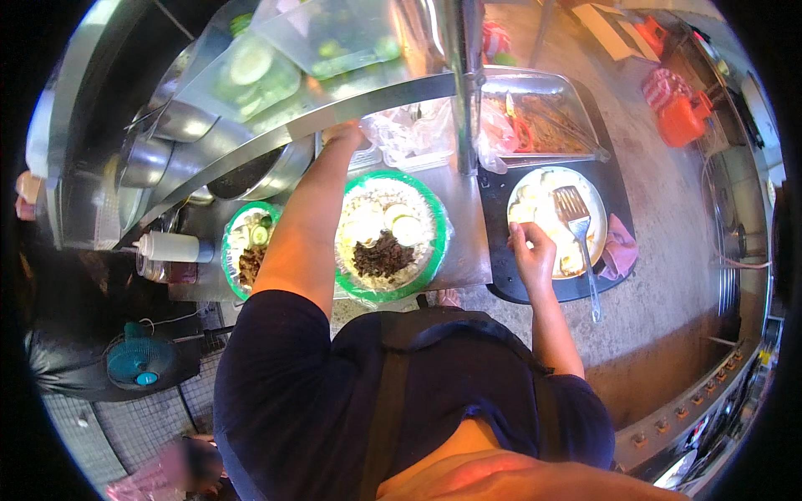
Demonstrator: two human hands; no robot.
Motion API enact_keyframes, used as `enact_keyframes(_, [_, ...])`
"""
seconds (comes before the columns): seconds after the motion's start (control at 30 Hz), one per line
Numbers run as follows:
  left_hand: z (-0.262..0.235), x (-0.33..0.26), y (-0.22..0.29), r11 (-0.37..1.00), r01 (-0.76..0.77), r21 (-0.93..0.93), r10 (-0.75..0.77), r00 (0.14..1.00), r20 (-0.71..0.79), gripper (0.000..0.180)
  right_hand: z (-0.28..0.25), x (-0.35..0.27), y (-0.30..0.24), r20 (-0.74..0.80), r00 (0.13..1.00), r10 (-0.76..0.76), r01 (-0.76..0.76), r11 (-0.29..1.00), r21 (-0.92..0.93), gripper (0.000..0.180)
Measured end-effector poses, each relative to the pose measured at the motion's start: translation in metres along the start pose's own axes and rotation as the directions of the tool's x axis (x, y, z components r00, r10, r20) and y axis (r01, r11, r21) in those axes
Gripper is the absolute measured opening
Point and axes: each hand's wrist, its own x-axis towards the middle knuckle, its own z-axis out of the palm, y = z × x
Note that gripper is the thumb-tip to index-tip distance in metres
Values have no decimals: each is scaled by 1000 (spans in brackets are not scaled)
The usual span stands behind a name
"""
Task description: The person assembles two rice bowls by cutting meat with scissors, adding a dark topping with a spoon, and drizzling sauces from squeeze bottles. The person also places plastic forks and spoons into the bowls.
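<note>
My left arm stretches forward, and my left hand (341,134) is partly behind a curved metal rail, next to clear plastic bags (409,138); its fingers are hidden. Below it sits a green plate (440,255) lined with clear plastic, bearing rice, pale egg slices (405,229) and dark chopped meat (383,257). My right hand (533,249) is over the left edge of a white plate (596,200), fingers curled together; what they hold, if anything, cannot be made out. That plate has pale egg pieces and a wide metal serving fork (576,219) lying across it.
A smaller green plate (228,263) of food and a white squeeze bottle (171,247) stand left. A metal tray (589,150) with orange-brown food and tongs lies beyond the white plate. Clear bins (288,58) of green slices sit above the rail; a teal fan (138,359) is lower left.
</note>
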Motion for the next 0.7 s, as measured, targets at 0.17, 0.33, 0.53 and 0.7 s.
enact_keyframes(0.17, [-12,5,-8,997,30,-71,-15,977,213,56,-10,-9,-12,24,1000,-11,10,999,39,21])
enact_keyframes(0.33, [-25,12,-32,540,377,-752,-141,922,361,43,7,-3,-36,61,995,-77,69,990,121,17])
enact_keyframes(0.53, [-65,-16,-27,260,371,-892,-164,927,337,33,44,-4,-49,258,966,-32,-43,960,278,19])
enact_keyframes(0.7, [-85,-53,-28,19,332,-943,-233,919,318,27,72,-2,-78,600,798,55,-382,816,433,31])
